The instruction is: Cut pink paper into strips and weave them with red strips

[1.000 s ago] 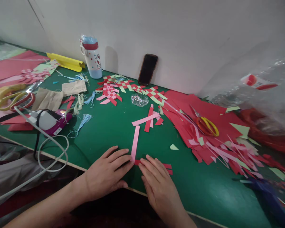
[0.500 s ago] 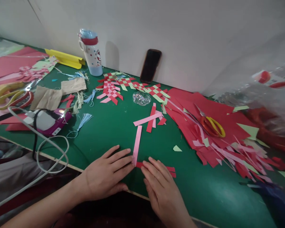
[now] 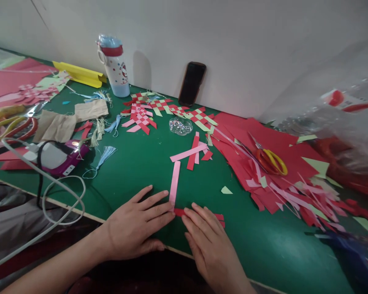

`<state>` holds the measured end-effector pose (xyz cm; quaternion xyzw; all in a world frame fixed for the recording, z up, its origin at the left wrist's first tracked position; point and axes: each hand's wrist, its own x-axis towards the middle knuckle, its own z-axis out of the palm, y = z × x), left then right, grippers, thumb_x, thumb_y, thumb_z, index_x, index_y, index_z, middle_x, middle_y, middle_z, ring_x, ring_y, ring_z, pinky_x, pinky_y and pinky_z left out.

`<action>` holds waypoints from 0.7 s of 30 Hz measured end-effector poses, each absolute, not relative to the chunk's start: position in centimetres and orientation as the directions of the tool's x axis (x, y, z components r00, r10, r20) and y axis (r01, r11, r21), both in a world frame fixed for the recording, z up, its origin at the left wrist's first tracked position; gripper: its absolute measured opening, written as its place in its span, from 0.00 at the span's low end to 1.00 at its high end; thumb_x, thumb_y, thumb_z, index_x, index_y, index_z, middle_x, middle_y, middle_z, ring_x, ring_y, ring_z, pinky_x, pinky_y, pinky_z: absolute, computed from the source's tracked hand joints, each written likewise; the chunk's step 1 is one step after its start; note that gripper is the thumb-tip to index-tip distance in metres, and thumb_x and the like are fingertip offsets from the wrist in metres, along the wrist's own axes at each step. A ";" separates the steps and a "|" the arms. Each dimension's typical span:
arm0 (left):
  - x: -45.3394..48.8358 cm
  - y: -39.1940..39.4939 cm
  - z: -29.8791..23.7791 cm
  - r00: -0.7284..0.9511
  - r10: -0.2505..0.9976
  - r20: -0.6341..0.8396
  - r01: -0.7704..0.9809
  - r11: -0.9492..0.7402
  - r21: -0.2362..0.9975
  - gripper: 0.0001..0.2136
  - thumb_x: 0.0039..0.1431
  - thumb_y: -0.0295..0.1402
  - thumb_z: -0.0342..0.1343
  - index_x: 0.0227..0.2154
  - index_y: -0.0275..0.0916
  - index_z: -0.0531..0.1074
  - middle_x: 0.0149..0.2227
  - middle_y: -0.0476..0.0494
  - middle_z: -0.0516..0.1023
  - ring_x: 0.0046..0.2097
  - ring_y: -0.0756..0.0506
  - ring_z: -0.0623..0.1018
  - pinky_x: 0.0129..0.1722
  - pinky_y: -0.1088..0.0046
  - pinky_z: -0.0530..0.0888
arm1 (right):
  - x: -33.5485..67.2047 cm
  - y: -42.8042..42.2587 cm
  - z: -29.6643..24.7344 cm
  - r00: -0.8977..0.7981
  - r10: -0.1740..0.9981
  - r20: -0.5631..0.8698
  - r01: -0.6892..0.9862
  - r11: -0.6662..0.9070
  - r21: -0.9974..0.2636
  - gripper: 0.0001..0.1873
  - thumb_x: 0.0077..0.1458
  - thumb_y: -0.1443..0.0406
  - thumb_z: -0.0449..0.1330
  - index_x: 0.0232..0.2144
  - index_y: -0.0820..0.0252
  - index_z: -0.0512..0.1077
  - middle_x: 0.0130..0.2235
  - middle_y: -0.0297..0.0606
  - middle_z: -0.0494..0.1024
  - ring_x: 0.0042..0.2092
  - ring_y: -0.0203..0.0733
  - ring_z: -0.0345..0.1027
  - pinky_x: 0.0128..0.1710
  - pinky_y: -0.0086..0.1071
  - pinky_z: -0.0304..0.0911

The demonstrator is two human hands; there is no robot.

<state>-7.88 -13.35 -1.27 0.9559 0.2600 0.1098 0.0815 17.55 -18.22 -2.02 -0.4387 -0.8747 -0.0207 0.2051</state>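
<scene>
My left hand [image 3: 144, 222] lies flat near the table's front edge, its fingers spread and their tips on the lower end of a pink paper strip [image 3: 175, 181]. That strip stretches away from me and meets a red paper strip [image 3: 219, 217] at a corner. Across the red strip rests my right hand [image 3: 205, 237], fingers stretched out and pressing down, so the strip's middle is hidden. Two split ends of the red strip stick out to the right of it. Just beyond lie more loose strips, a pink one [image 3: 184, 153] crossing a red one [image 3: 192, 154].
Woven paper fish [image 3: 141, 119], a clear dish of small beads [image 3: 180, 126] and a leaning phone [image 3: 192, 83] are at the back. A bottle [image 3: 115, 67] stands left. Scissors [image 3: 271, 161] lie on red sheets [image 3: 242, 139] at right. A white cable [image 3: 61, 188] loops at left.
The whole view has shifted slightly, so things appear a little further left. Both hands keep their places on the strips, with no visible change in grip.
</scene>
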 end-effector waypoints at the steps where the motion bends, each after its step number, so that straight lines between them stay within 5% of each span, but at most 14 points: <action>1: -7.9 -13.4 -1.3 0.839 0.517 0.169 0.481 -0.850 0.215 0.27 0.65 0.50 0.52 0.62 0.41 0.63 0.63 0.44 0.69 0.69 0.39 0.57 0.70 0.55 0.38 | 17.9 -18.3 -2.0 -0.528 0.759 0.381 0.778 0.612 -0.140 0.17 0.62 0.71 0.53 0.52 0.60 0.73 0.53 0.41 0.79 0.59 0.48 0.67 0.56 0.47 0.66; 7: -7.9 -13.4 -1.0 0.840 0.523 0.147 0.491 -0.846 0.207 0.27 0.65 0.49 0.53 0.62 0.42 0.63 0.66 0.46 0.64 0.70 0.39 0.55 0.70 0.55 0.35 | 21.2 -19.0 -2.0 -0.380 0.814 0.439 0.840 0.503 -0.204 0.10 0.63 0.68 0.56 0.43 0.56 0.75 0.44 0.38 0.81 0.48 0.45 0.71 0.52 0.44 0.64; 11: -8.0 -13.5 -1.0 0.828 0.538 0.156 0.504 -0.837 0.215 0.26 0.64 0.47 0.54 0.62 0.42 0.63 0.66 0.43 0.62 0.69 0.39 0.56 0.70 0.53 0.41 | 21.3 -18.7 -2.1 -0.235 0.855 0.462 0.892 0.379 -0.247 0.11 0.63 0.65 0.56 0.48 0.56 0.73 0.43 0.41 0.79 0.46 0.46 0.69 0.47 0.42 0.64; 16: -7.9 -13.6 -1.0 0.822 0.542 0.176 0.504 -0.835 0.222 0.27 0.64 0.46 0.55 0.62 0.43 0.62 0.65 0.42 0.64 0.69 0.39 0.58 0.70 0.53 0.43 | 19.8 -18.0 -2.1 -0.244 0.886 0.394 0.911 0.349 -0.220 0.14 0.65 0.64 0.54 0.50 0.55 0.74 0.46 0.41 0.79 0.48 0.47 0.67 0.47 0.42 0.61; 21: -7.9 -13.5 -1.1 0.831 0.531 0.165 0.496 -0.842 0.212 0.28 0.65 0.47 0.53 0.64 0.40 0.60 0.66 0.43 0.63 0.69 0.40 0.58 0.70 0.55 0.40 | 19.3 -17.8 -1.8 -0.219 0.910 0.352 0.901 0.327 -0.286 0.11 0.65 0.64 0.53 0.40 0.51 0.76 0.38 0.37 0.78 0.45 0.45 0.67 0.46 0.41 0.58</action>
